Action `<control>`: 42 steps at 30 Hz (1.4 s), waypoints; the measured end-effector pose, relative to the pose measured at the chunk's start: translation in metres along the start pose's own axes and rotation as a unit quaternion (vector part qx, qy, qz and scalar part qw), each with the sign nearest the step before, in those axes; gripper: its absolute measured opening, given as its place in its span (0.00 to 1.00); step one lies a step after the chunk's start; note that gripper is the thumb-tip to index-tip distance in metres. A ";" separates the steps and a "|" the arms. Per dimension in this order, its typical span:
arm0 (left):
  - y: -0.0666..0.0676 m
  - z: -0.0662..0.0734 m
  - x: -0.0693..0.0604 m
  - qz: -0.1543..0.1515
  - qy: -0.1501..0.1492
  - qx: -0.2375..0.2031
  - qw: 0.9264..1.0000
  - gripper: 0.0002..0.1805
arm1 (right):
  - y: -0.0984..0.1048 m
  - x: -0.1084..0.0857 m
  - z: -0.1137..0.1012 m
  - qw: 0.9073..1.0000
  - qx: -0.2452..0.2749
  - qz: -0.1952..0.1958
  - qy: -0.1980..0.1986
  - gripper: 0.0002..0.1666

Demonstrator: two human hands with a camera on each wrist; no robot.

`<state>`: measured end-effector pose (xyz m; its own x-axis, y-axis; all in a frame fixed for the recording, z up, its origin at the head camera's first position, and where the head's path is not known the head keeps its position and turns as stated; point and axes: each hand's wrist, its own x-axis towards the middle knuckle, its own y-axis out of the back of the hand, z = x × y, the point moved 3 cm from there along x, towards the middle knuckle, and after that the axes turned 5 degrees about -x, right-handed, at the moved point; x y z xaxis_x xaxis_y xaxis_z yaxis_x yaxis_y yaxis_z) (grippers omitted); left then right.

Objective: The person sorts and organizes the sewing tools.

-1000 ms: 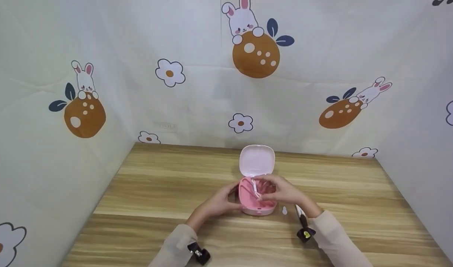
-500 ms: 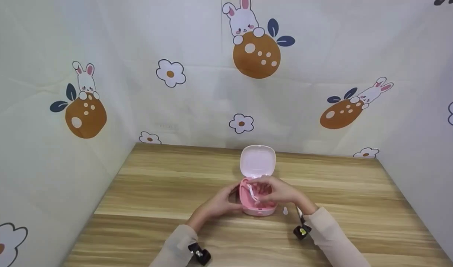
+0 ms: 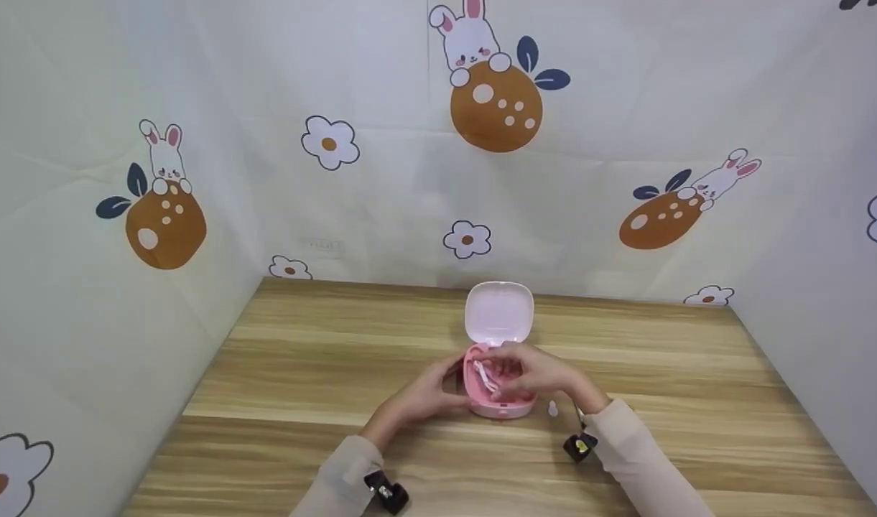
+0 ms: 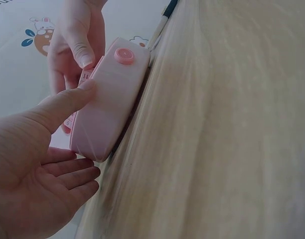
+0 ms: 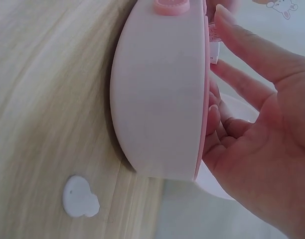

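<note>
A pink case (image 3: pixel 501 411) stands on the table with its pale lid (image 3: pixel 499 312) raised at the back. The left hand (image 3: pixel 425 393) holds the case's left side; in the left wrist view its thumb lies on the case's edge (image 4: pixel 110 94). Over the open case, the right hand (image 3: pixel 542 370) pinches a small white and pink piece (image 3: pixel 485 375) between thumb and finger. In the right wrist view the right hand (image 5: pixel 277 104) reaches past the case's rim, and part of the piece (image 5: pixel 215 50), with printed marks, shows by the thumb.
A small white rounded piece (image 3: pixel 552 408) lies on the wooden table (image 3: pixel 323 359) right of the case. A dark-and-white slender object is partly hidden beside the right wrist. Black devices are on both wrists. Patterned cloth walls stand behind and at both sides.
The right hand has shifted slightly left and lower over the case, with the white and pink piece moving along. The left hand and case stay nearly still.
</note>
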<state>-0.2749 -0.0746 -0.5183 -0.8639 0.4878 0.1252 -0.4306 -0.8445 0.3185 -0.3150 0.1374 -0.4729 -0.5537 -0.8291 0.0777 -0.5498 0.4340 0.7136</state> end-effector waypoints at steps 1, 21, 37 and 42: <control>0.000 0.000 0.000 0.000 0.003 -0.002 1.000 0.49 | 0.000 0.000 0.000 1.000 -0.005 0.001 -0.006 0.37; 0.000 -0.002 -0.001 0.001 -0.004 -0.027 1.000 0.49 | -0.004 0.001 0.003 0.999 -0.033 0.009 -0.016 0.30; -0.001 -0.001 -0.001 0.002 0.009 -0.030 1.000 0.49 | -0.003 -0.009 -0.002 0.999 -0.020 0.035 -0.032 0.27; 0.000 -0.002 0.000 0.000 -0.004 -0.013 1.000 0.49 | -0.001 -0.014 -0.004 0.998 -0.038 0.050 -0.018 0.26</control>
<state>-0.2756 -0.0747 -0.5200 -0.8618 0.4894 0.1333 -0.4371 -0.8498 0.2945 -0.3037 0.1471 -0.4721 -0.6265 -0.7691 0.1261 -0.4431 0.4845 0.7543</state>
